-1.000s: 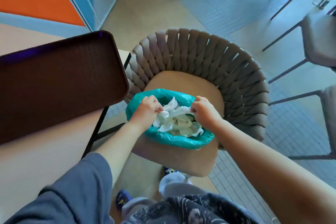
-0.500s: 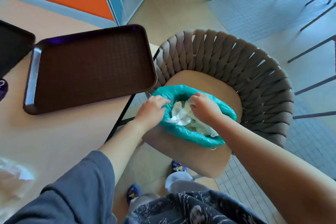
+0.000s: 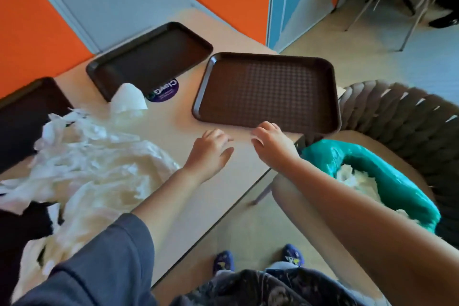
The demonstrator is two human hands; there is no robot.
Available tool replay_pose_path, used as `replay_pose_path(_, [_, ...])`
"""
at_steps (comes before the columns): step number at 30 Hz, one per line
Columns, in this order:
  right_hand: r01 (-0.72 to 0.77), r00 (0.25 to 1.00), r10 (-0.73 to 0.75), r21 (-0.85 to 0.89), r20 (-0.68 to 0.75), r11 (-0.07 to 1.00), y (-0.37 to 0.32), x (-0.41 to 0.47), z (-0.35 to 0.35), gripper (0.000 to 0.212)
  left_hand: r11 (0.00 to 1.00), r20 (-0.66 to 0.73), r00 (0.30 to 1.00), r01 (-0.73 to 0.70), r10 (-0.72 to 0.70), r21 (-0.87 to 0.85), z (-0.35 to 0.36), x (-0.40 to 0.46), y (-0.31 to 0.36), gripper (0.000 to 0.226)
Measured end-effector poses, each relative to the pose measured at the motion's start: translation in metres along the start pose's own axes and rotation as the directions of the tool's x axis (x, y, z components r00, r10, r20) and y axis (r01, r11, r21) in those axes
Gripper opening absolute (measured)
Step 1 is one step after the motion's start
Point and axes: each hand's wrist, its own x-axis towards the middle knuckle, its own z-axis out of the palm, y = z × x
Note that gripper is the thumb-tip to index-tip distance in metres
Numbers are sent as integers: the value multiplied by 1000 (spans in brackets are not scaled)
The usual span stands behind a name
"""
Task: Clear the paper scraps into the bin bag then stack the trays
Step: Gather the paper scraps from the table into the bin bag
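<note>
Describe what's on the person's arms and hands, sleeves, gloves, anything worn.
The left arm wears a loose slate-blue sleeve pushed up above the elbow, with a stitched hem at its edge. The right arm shows no sleeve anywhere in view. The left hand and right hand are bare: no gloves, and no rings, watch or bracelets that I can see.

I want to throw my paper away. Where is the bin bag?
In the head view the green bin bag sits at the right, on the chair beside the table.
</note>
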Motion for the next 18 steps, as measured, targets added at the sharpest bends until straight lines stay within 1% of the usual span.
replay_pose_path(4, [72, 995, -76, 52, 69, 996, -50, 14, 30, 31, 992, -71, 989, 129, -129, 8, -25, -32, -48, 28])
replay_pose_path(7, [147, 981, -160, 120, 110, 982, -82, 24, 54, 36, 974, -108, 970, 222, -217, 38, -39, -54, -80, 27])
replay_pose_path(10, [177, 960, -208, 169, 189, 970, -116, 32, 82, 42, 946, -142, 940, 321, -311, 55, -51, -79, -112, 28])
replay_pose_path(12, [211, 940, -244, 155, 237, 965, -134, 35, 97, 46, 926, -156, 923, 368, -353, 79, -57, -91, -132, 32])
replay_pose_path(14, [278, 912, -299, 113, 280, 954, -146, 36, 111, 48, 900, -133, 903, 422, -408, 110, -62, -99, -150, 37])
replay_pose_path(16, [342, 874, -348, 81, 340, 936, -151, 37, 123, 49, 870, -110, 878, 478, -466, 123, -66, -102, -164, 39])
replay_pose_path(18, [393, 829, -367, 27, 422, 919, -152, 38, 135, 49, 852, -110, 861, 508, -496, 131, -67, -106, -176, 39])
